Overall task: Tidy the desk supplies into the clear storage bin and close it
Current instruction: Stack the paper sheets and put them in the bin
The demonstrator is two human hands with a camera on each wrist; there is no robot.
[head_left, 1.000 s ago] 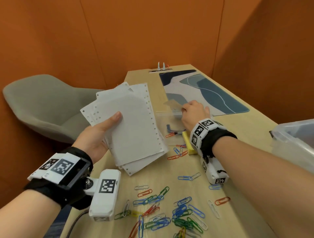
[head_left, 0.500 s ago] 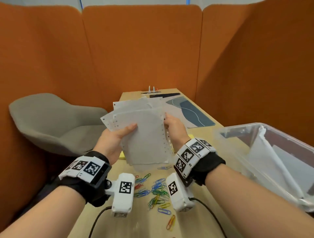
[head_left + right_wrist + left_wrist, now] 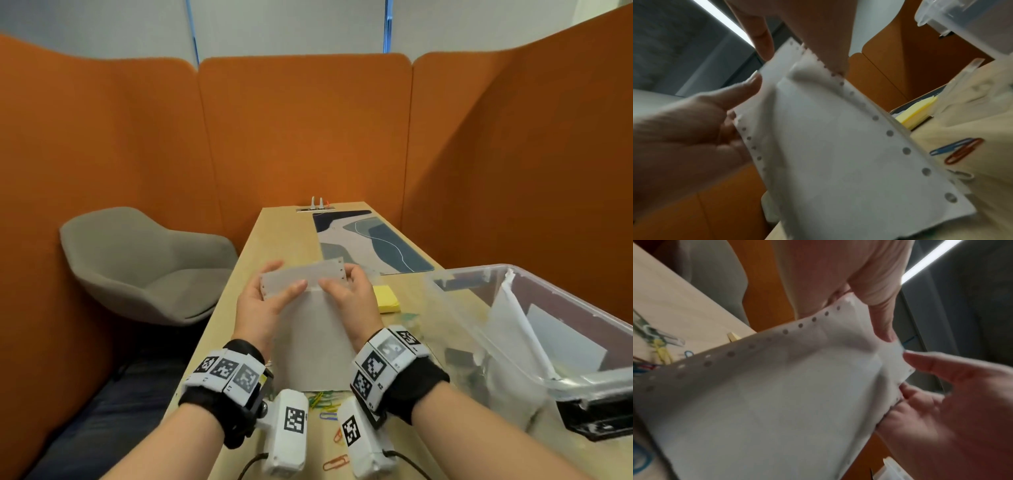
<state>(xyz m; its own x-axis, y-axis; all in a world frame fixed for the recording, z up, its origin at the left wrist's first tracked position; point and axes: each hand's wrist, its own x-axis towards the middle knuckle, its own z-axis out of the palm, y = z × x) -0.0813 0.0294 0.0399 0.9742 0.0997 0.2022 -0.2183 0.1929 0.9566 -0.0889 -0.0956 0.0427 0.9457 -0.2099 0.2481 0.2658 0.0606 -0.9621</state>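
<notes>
Both hands hold a small stack of white sheets (image 3: 310, 322) with punched margins upright over the table (image 3: 428, 301), its lower edge at or just above the surface, though which is not clear. The left hand (image 3: 263, 301) grips the stack's left edge, thumb across the front and fingers behind; the right hand (image 3: 349, 294) pinches the top right corner in the same way. The top edges are uneven in both wrist views, with one sheet standing above the others, so the step in hand looks like squaring the papers into a neat stack before they are stowed. The clear bin (image 3: 534, 294) stands open to the right, close to the right forearm, with a few items already inside. On the table lie a yellow pad of sticky notes (image 3: 387, 298) just right of the stack and loose coloured paper clips (image 3: 325, 401) near the wrists. The lid is not clearly made out. The next move probably calls for levelling the edges, then carrying the stack to the right over the bin's near rim and laying it flat or sliding it along a wall, keeping a firm pinch so that no sheet fans out. The pad and clips remain to be gathered, and the bin closed.
</notes>
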